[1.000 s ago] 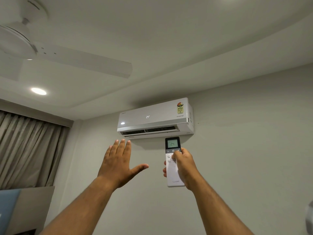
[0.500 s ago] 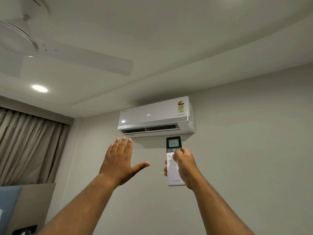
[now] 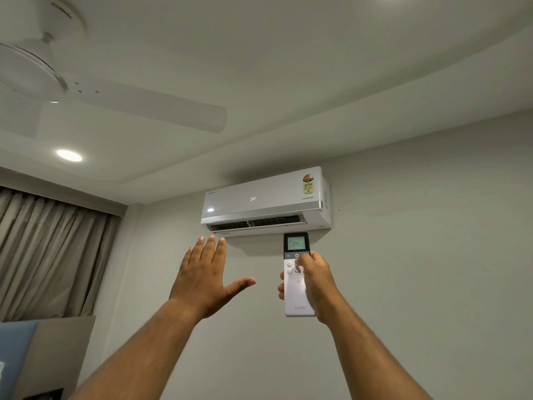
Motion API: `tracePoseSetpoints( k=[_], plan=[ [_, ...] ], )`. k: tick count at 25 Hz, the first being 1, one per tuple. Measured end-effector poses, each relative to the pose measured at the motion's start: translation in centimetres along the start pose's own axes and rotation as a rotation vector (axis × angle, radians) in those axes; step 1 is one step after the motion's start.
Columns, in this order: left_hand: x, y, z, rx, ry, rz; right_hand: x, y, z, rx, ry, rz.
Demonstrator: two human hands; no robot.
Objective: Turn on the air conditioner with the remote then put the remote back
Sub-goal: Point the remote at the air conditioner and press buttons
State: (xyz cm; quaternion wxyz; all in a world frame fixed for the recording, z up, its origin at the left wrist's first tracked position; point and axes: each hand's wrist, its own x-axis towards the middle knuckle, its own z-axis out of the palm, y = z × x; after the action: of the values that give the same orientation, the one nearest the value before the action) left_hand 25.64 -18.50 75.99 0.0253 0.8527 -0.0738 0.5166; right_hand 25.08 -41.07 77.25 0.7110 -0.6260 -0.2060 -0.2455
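Note:
A white air conditioner (image 3: 265, 202) hangs high on the wall, its front showing 24 and its lower flap open onto a dark slot. My right hand (image 3: 315, 280) grips a white remote (image 3: 297, 293) upright just below the unit, thumb by the power button; the remote's screen reads 24. Raised flat under the unit's left half, my left hand (image 3: 203, 274) has its fingers spread and holds nothing.
A white ceiling fan (image 3: 86, 90) hangs at the upper left, with a lit round ceiling light (image 3: 69, 155) beneath it. Grey curtains (image 3: 49, 255) cover the left wall. A blue and grey panel (image 3: 37, 350) shows at the lower left.
Both hands have risen slightly toward the unit, and the flap has opened a little further. The remote stays in my right hand.

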Motion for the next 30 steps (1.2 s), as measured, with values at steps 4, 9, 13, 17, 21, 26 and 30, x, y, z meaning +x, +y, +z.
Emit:
tracePoseSetpoints(
  k=[4, 9, 13, 17, 21, 26, 30],
  plan=[
    [-0.4, -0.2, 0.1, 0.003, -0.003, -0.003, -0.2, -0.4, 0.0, 0.022, -0.011, -0.003],
    [-0.9, -0.3, 0.3, 0.002, -0.01, -0.005, -0.4, -0.9, 0.0, 0.022, -0.015, -0.01],
    [-1.2, -0.5, 0.2, 0.009, -0.022, -0.009, -0.4, -1.1, 0.1, 0.015, -0.017, -0.014],
    [-1.3, -0.6, -0.1, 0.02, -0.02, -0.018, -0.4, -1.0, 0.1, 0.018, -0.017, -0.009],
    [-1.2, -0.4, -0.3, 0.017, -0.019, -0.012, -0.5, -0.7, 0.2, 0.004, -0.012, -0.005],
    [-1.2, 0.0, -0.6, 0.023, -0.017, -0.01, -0.8, 0.0, 0.0, -0.011, -0.005, 0.013],
    [-1.0, 0.2, -0.8, 0.027, -0.014, -0.011, -1.0, 0.4, -0.3, -0.019, 0.001, 0.028]
  ],
)
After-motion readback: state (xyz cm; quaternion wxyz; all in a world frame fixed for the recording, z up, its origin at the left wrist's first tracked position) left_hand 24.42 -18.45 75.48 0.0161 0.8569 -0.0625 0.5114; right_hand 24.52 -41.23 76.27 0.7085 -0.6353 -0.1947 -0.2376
